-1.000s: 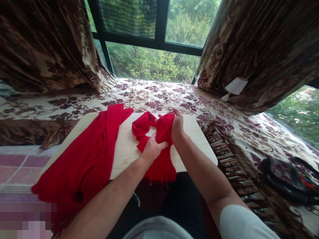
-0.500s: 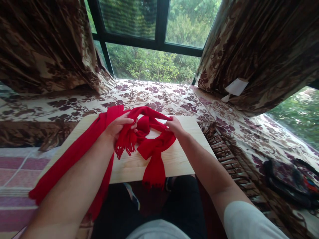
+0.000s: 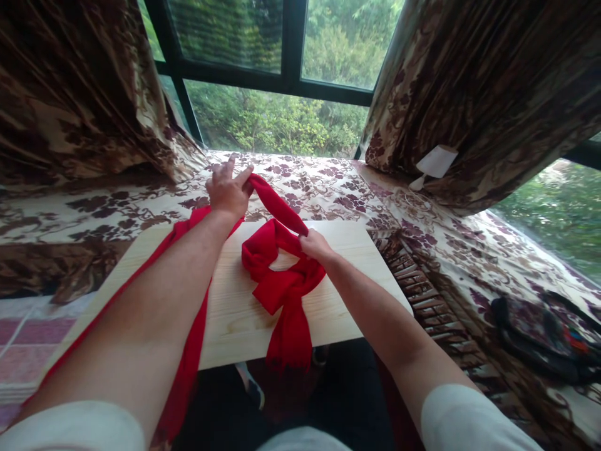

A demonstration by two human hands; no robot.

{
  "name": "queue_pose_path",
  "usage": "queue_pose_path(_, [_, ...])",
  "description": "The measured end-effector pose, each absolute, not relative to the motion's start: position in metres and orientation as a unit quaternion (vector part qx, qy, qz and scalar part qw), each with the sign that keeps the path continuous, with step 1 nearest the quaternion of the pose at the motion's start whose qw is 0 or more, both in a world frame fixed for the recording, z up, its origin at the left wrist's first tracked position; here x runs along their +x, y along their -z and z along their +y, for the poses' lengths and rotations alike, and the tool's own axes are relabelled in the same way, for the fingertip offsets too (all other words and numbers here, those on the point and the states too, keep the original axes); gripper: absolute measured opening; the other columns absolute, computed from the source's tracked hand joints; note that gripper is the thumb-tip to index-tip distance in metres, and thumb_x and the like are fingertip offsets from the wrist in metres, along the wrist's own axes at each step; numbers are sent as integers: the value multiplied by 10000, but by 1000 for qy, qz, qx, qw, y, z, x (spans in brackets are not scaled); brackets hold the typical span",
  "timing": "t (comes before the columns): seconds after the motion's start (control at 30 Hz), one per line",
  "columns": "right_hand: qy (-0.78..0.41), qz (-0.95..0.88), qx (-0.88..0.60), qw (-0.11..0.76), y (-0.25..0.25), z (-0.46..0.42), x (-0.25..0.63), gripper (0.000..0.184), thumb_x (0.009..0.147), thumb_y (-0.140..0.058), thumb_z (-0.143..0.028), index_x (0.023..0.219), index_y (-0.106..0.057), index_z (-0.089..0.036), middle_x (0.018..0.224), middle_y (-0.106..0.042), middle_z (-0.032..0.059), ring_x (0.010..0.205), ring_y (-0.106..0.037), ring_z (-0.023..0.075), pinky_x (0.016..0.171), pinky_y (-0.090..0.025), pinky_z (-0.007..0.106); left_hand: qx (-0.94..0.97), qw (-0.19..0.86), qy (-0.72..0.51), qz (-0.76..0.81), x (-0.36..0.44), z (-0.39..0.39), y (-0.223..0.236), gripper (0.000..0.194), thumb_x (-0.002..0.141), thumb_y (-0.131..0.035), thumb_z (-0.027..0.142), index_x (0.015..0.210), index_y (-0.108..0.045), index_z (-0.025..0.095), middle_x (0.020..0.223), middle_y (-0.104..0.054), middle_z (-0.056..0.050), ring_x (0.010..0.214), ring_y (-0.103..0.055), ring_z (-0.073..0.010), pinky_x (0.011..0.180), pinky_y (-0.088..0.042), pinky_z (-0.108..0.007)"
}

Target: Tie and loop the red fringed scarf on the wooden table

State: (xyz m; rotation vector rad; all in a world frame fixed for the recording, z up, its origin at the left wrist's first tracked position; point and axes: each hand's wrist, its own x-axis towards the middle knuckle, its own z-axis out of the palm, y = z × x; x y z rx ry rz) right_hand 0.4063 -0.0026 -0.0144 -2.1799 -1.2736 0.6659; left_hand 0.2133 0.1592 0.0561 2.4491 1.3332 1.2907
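In the head view, the person's two hands hold one strip of a red scarf (image 3: 279, 288) up at a slant over the far part of a pale wooden table (image 3: 235, 326). The left hand (image 3: 229, 193), out past the far edge toward the far left corner, seems to pinch the strip's upper end between thumb and index finger while its other fingers spread; the exact contact is partly hidden. The right hand (image 3: 315, 245) is clamped on the strip's lower end, just where it meets the right side of a loop lying at the middle of the table. A flap crosses the front of that loop, and a tail runs down over the near edge; whether the crossing is knotted cannot be told. A second red cloth (image 3: 193, 344) lies along the left edge, mostly behind the left forearm, and drops past the near left corner. The step in hand looks like drawing the strip out to its length. To do it well, the right fist would best act as an anchor, so that the pull straightens the strip without dragging the loop or the tail. The strip looks narrow and bunched, so an even, gentle tension should suit soft fabric better than a tug. Lifting clear of the cloth on the left should keep the two from tangling.
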Motion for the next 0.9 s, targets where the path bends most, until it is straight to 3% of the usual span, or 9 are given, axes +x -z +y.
queue_pose_path(0.13, [-209, -497, -815, 214, 20, -8, 402, 374, 856, -568, -366, 1151, -632, -145, 1085, -724, 167, 1028, -685, 304, 847, -522, 346, 783, 70, -304, 538, 230, 174, -56, 329, 946, -452, 328, 1052, -726, 182, 1157, -681, -138, 1113, -581, -295, 947, -422, -422])
queue_pose_path(0.23, [-191, -493, -819, 225, 28, -12, 401, 466, 825, -588, -361, 1235, -558, -140, 1137, -705, 177, 1062, -674, 312, 892, -523, 387, 780, 117, -223, 572, 242, 181, -38, 279, 865, -532, 332, 1036, -710, 203, 1052, -719, -138, 966, -649, -296, 822, -475, -378])
queue_pose_path(0.33, [-225, -461, -809, 287, 32, -15, 399, 499, 786, -636, -337, 1243, -533, -166, 1088, -715, 131, 991, -696, 276, 831, -557, 361, 810, 127, -123, 558, 246, 173, -10, 287, 762, -627, 398, 947, -704, 192, 962, -735, -151, 912, -675, -317, 759, -496, -364])
queue_pose_path(0.4, [-300, -423, -782, 345, 31, -17, 397, 445, 776, -645, -311, 1193, -559, -183, 1013, -719, 100, 862, -720, 248, 692, -580, 323, 846, 151, -52, 509, 244, 158, 9, 321, 719, -658, 454, 900, -703, 192, 907, -738, -149, 883, -686, -325, 749, -506, -362])
queue_pose_path(0.5, [-459, -343, -705, 417, 24, -20, 390, 376, 783, -632, -274, 1142, -585, -171, 929, -703, 87, 673, -728, 223, 503, -551, 280, 876, 149, -44, 457, 236, 128, 28, 405, 756, -618, 431, 1059, -689, 172, 1018, -730, -182, 969, -682, -347, 825, -511, -395])
queue_pose_path(0.57, [-515, -287, -667, 455, 18, -19, 387, 446, 795, -629, -263, 1220, -545, -158, 898, -695, 85, 620, -724, 214, 477, -548, 276, 863, 116, -114, 479, 228, 104, 31, 526, 794, -582, 389, 1254, -611, 135, 1183, -679, -216, 1103, -645, -351, 929, -489, -417])
queue_pose_path(0.7, [-375, -353, -679, 523, 15, -2, 392, 656, 843, -619, -267, 1450, -371, -247, 945, -720, 40, 668, -720, 165, 615, -587, 289, 863, 66, -217, 452, 204, 44, 28, 603, 846, -560, 420, 1353, -553, 95, 1436, -523, -227, 1367, -457, -357, 1143, -347, -463])
queue_pose_path(0.83, [-246, -588, -685, 354, 18, 24, 404, 434, 835, -661, -266, 1267, -630, -237, 1170, -716, 61, 1061, -684, 213, 970, -513, 329, 890, 113, -184, 403, 180, -20, 35, 580, 914, -500, 501, 1351, -593, 131, 1490, -505, -182, 1412, -412, -349, 1184, -288, -514])
queue_pose_path(0.9, [-190, -617, -719, 256, 18, 30, 406, 373, 839, -663, -262, 1204, -677, -187, 1210, -702, 107, 1150, -641, 263, 1032, -464, 354, 897, 134, -148, 395, 172, -42, 44, 578, 945, -452, 509, 1399, -567, 171, 1519, -478, -166, 1445, -366, -361, 1164, -285, -588])
